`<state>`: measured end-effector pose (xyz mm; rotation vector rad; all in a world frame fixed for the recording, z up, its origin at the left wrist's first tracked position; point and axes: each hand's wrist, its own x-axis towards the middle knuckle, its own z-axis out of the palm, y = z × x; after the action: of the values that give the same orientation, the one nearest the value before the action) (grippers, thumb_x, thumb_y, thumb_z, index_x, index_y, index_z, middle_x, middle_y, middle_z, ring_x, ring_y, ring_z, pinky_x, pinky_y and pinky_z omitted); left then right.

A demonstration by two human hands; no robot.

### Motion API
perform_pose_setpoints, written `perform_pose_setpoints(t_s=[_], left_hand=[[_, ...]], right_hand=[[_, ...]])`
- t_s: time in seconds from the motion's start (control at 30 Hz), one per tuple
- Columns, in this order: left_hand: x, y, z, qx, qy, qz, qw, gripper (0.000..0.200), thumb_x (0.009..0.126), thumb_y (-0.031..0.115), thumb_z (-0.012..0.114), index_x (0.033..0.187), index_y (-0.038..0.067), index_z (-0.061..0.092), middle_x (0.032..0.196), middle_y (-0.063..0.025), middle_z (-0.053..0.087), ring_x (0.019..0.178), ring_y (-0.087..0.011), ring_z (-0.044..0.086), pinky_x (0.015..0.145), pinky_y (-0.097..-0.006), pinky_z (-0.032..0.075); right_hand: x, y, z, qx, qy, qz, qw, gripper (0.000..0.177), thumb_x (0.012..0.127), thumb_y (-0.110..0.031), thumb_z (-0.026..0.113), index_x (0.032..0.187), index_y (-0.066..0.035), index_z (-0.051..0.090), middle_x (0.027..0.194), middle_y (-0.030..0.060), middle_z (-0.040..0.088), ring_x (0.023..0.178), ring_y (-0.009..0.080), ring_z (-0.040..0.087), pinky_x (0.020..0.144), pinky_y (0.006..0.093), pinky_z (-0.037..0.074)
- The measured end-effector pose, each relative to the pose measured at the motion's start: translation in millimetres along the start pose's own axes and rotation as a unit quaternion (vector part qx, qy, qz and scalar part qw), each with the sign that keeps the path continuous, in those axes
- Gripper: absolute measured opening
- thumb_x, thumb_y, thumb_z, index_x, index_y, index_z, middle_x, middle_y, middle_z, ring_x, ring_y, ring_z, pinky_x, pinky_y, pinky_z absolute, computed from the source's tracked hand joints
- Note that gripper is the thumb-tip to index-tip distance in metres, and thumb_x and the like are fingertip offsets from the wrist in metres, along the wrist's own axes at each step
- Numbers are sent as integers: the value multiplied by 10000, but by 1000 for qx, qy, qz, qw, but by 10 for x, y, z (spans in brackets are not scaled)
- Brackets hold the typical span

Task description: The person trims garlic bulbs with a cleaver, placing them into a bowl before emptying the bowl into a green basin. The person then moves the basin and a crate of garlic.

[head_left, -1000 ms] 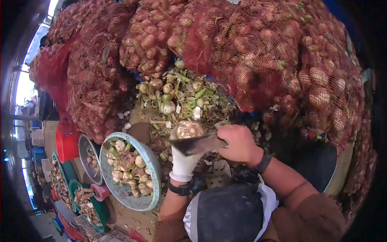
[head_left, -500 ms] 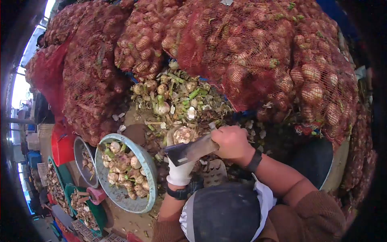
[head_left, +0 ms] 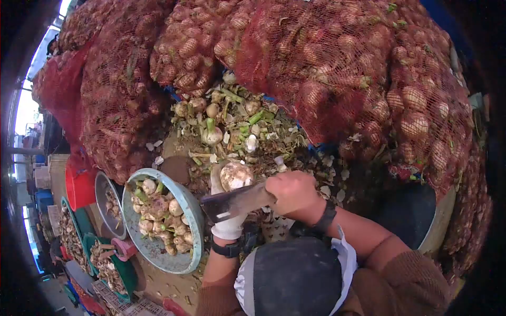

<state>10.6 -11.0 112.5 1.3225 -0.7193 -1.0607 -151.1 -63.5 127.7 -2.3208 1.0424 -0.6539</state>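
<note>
My left hand (head_left: pixel 225 227), in a white glove, is closed around a large pale garlic bulb (head_left: pixel 235 175). My right hand (head_left: pixel 295 193), bare, grips a wide-bladed cleaver (head_left: pixel 232 203) near its blade's end. The blade lies across the gloved hand in this view, just below the bulb, and hides part of the glove. Left of the hands stands a pale blue basin (head_left: pixel 198 231) holding several garlic bulbs (head_left: pixel 158 210) with cut stems. Beyond the hands, loose bulbs, green stem pieces (head_left: pixel 255 117) and papery skins cover the ground.
Red mesh sacks (head_left: pixel 327 63) full of bulbs rise along the far side. At the left are a red bucket (head_left: pixel 79 187), a grey basin (head_left: pixel 108 181) and green trays (head_left: pixel 118 274). A dark tub (head_left: pixel 406 213) sits at the right, and a capped head (head_left: pixel 295 276) fills the bottom middle.
My right hand and the cleaver have shifted left and slightly down. The bulb has moved slightly up and left in my left hand and shows more of its pale face.
</note>
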Motion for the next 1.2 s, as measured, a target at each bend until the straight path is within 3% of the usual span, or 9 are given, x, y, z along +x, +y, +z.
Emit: perform_pose_setpoints(t_s=[0.17,0.4,0.57,0.7,0.77,0.87,0.97,1.03,1.2], left_hand=[[-35,6,38,244,-27,117,962,757,656,-39,741,1290,32,335,844,-18,590,774,-129,585,728,-264,493],[-47,-13,169,-1,4,-86,996,686,627,-40,730,1222,3,391,887,-37,594,764,-101,574,694,-251,490],[-112,-32,-27,121,18,-42,992,612,598,-29,719,1147,-5,449,998,-73,587,858,-142,588,794,-262,483],[295,-145,-119,96,47,-44,993,667,581,61,780,1170,15,471,1020,-105,586,913,-201,598,829,-312,490],[802,-219,-223,579,96,250,770,734,548,259,814,1191,65,516,1128,-171,550,1037,-286,559,930,-409,437],[1602,-554,-392,515,25,15,857,815,494,423,787,1203,104,544,1235,-246,467,1165,-369,456,1024,-444,331],[1755,-586,-309,716,-37,-17,697,917,553,440,778,1288,26,417,1328,-219,397,1208,-360,413,997,-431,364],[1451,-399,-237,589,68,-34,805,891,546,471,762,1260,47,439,1277,-186,432,1206,-320,405,991,-425,358],[207,647,-647,512,271,202,790,732,534,246,785,1170,37,491,1074,-204,507,1001,-344,500,849,-422,452]], right_hand=[[-72,226,158,-15,20,0,1000,102,650,-152,604,659,-85,529,635,108,559,599,299,586,555,413,472],[-207,384,173,-29,-3,14,999,62,662,-142,596,696,-101,562,662,112,578,649,303,601,586,420,480],[-508,954,325,-26,-22,359,933,123,718,-192,592,756,-75,595,733,157,609,730,375,596,640,464,474],[-112,497,174,25,-33,299,954,208,700,-241,616,732,-38,583,757,207,599,748,405,574,624,465,460],[-150,528,213,53,-41,297,952,222,685,-228,625,756,-19,598,759,223,597,746,402,578,629,437,461],[-330,665,314,142,-25,377,915,273,673,-164,626,877,17,628,748,223,609,685,320,613,644,373,470],[-370,781,304,95,-18,335,937,272,696,-194,638,898,-13,648,816,196,652,730,337,635,671,382,486],[-333,831,231,197,-20,384,902,259,697,-151,622,903,5,647,779,134,667,687,205,625,666,339,480],[-390,1062,328,186,-2,373,909,243,704,-111,597,904,20,642,756,92,658,667,134,582,644,312,470]])
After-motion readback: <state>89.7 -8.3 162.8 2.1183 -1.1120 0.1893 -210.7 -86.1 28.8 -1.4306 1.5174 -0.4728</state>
